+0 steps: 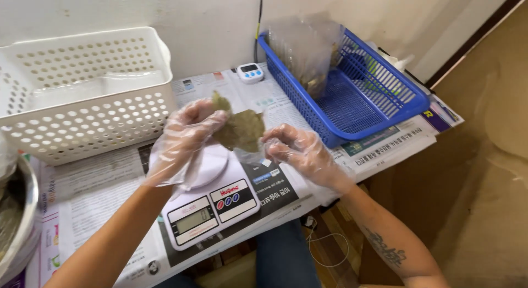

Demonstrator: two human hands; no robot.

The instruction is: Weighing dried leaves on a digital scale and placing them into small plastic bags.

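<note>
scale [212, 203] on newspaper [93, 189], basket [82, 90] left, tray [357, 95] right

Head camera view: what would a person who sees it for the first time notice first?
First, the two hands in thin clear gloves, left hand and right hand, holding a small bag of dried leaves between them, just above a white digital kitchen scale. Next, the bright blue plastic basket at the upper right with a clear bag of leaves standing inside, and the white perforated basket at the upper left.

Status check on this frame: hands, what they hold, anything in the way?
Left hand and right hand, both gloved, pinching one small clear bag of dried leaves. Held above the white scale. Nothing in the way.
</note>
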